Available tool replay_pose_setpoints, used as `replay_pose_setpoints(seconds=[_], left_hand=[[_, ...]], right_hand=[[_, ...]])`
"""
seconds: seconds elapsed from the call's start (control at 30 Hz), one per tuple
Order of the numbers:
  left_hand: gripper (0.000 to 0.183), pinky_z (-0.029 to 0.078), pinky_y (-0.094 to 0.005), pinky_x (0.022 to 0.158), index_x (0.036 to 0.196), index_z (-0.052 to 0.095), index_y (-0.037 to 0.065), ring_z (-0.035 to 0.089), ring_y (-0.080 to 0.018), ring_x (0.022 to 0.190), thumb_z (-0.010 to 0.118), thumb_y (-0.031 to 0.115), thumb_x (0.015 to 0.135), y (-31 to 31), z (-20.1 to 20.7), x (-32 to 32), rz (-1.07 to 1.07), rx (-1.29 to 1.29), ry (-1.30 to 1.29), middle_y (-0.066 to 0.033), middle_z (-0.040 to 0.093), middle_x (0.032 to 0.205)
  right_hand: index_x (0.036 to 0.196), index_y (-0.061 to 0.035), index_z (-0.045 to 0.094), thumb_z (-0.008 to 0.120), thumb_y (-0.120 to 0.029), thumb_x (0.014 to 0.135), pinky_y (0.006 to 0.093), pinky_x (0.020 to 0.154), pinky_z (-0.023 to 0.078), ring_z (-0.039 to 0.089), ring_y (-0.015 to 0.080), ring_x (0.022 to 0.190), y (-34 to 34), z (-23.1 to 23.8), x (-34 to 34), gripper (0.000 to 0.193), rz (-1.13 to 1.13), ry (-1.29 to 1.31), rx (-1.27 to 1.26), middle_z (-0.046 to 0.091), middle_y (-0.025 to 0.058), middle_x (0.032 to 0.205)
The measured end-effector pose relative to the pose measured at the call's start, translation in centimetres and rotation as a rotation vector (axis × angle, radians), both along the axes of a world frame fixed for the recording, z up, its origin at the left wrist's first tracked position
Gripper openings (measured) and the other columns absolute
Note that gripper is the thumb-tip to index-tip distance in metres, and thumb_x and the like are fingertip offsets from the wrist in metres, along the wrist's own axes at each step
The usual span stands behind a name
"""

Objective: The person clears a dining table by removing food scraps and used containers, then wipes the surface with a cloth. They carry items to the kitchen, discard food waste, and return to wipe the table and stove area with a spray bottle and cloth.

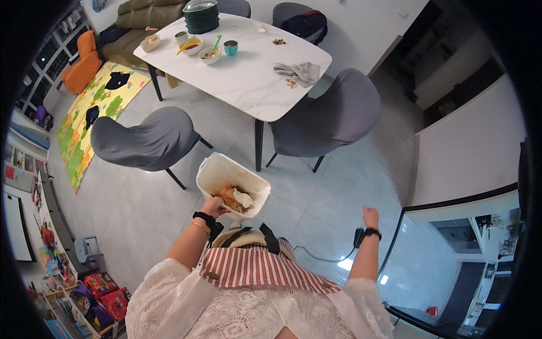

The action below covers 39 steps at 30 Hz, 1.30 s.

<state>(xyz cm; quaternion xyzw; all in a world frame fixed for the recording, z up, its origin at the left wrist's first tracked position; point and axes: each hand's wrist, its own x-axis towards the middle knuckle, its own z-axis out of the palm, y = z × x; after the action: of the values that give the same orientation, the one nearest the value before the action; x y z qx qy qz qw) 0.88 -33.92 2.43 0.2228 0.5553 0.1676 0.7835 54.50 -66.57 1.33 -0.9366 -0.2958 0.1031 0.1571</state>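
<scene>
My left hand (215,207) grips the near left rim of a white plastic bin (212,174), its fingers curled over the edge. The bin is tilted so that its inside shows. Brown and orange food scraps (228,195) lie in it with a crumpled white tissue (243,198). My right hand (370,216) hangs out to the right, away from the bin, its fingers curled into a fist with nothing seen in them. Black bands sit on both wrists, and a dark cable with a small black box (359,238) hangs beside my right wrist.
Ahead stands a white marble-look table (248,73) with bowls, a teal cup (230,48), a dark green steamer (201,20), a grey cloth (299,72) and small scraps. Grey-covered chairs (149,138) (333,116) flank its near side. A glass partition is at right.
</scene>
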Motion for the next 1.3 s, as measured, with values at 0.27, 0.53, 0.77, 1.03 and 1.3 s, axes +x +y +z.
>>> replay_pose_setpoints(seconds=[0.27,0.53,0.77,1.03,1.3], left_hand=[[0.03,0.054,-0.0336,0.059,0.108,0.048,-0.002,0.061,-0.0279,0.071,0.047,-0.002,0.077,2.5,-0.7,10.0,0.025,-0.036,-0.092,-0.0158,0.059,0.093],[0.038,0.055,-0.0338,0.051,0.112,0.043,-0.004,0.061,-0.0278,0.064,0.04,0.0,0.074,-0.7,-1.6,22.4,0.327,0.021,-0.014,-0.0175,0.059,0.091],[0.031,0.054,-0.0284,0.049,0.107,0.043,-0.007,0.06,-0.029,0.065,0.038,0.001,0.077,-2.2,-0.6,28.7,0.498,-0.105,-0.029,-0.0215,0.056,0.092],[0.03,0.055,-0.0303,0.053,0.106,0.045,-0.004,0.06,-0.0267,0.062,0.038,0.001,0.077,-1.7,-0.1,35.2,0.491,-0.121,-0.04,-0.0173,0.057,0.09],[0.034,0.056,-0.0325,0.057,0.111,0.042,-0.003,0.059,-0.0288,0.073,0.037,-0.001,0.077,1.0,-2.6,38.9,0.507,-0.138,-0.047,-0.0207,0.054,0.099]], right_hand=[[0.065,0.0021,0.055,0.036,-0.03,0.092,0.0356,0.055,0.046,0.06,0.0223,0.052,20.3,12.4,10.0,0.047,-0.132,0.053,0.052,0.058,0.0122,0.054],[0.107,0.01,0.05,0.062,-0.031,0.075,0.0382,0.061,0.047,0.059,0.034,0.086,35.2,8.4,21.6,0.054,-0.179,0.273,0.191,0.057,0.0247,0.101],[0.1,0.0117,0.053,0.06,-0.014,0.067,0.0403,0.073,0.045,0.058,0.036,0.087,36.5,4.6,29.5,0.042,-0.12,0.417,0.326,0.058,0.0252,0.098],[0.092,0.0109,0.058,0.061,-0.02,0.066,0.0382,0.076,0.042,0.056,0.033,0.085,28.5,8.2,41.6,0.041,-0.091,0.276,0.208,0.06,0.0226,0.095],[0.104,0.0079,0.057,0.062,-0.029,0.069,0.0389,0.088,0.039,0.052,0.035,0.102,11.8,7.1,54.1,0.05,-0.356,0.043,-0.124,0.056,0.0223,0.111]])
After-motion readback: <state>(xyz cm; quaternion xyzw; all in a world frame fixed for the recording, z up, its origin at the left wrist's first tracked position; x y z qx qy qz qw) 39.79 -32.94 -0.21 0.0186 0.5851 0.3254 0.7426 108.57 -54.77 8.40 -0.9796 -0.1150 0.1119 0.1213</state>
